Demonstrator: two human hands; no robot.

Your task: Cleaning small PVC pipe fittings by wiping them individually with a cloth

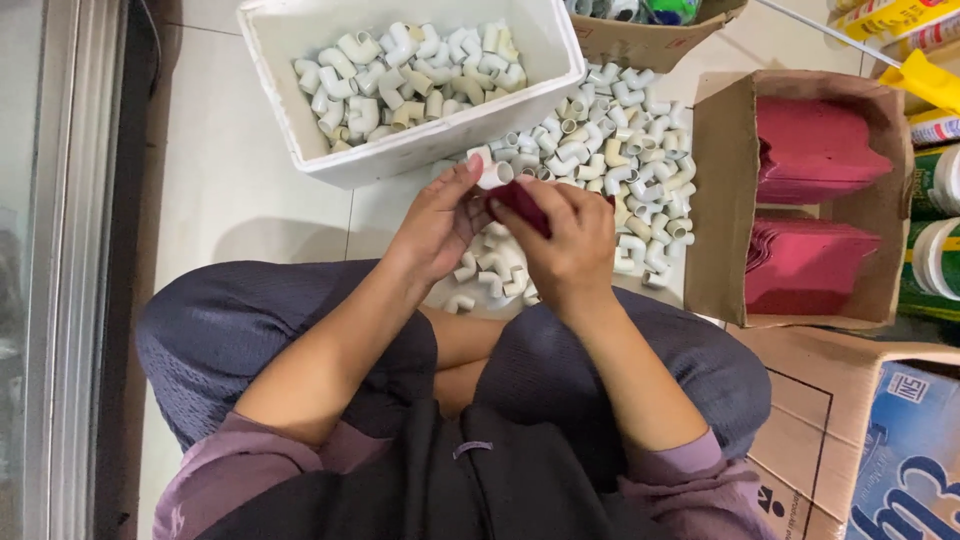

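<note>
A white pipe elbow fitting [493, 174] is pinched at the fingertips of the left hand [440, 222], raised just above the floor in front of the person's crossed legs. The left grip is narrow, closed on that elbow fitting with thumb and forefinger. Touching it from the right is a dark red paper sleeve [520, 203], held by the right hand [570, 245], whose grip is closed around the sleeve so that only its upper end shows between the fingers. The two hands meet at the middle of the view, the fitting and the sleeve pressed together.

Directly beneath the hands, on the pale tiled floor [230, 190], lies a loose heap of white elbow fittings [610, 150] that spreads up and to the right. Just beyond the hands stands a white foam box [440, 135], partly filled with more of the same fittings. To the right of the heap, a cardboard box [715, 200] lies on its side, open toward the camera, with two stacks of red sleeves [805, 265] inside. Farther right are green and white cans [935, 260], partly cut off by the edge. At the lower right corner sit a brown carton [800, 400] and a blue printed package [910, 450]. The person sits cross-legged in dark grey trousers [240, 330], knees wide apart, with a dark garment over the lap.
</note>
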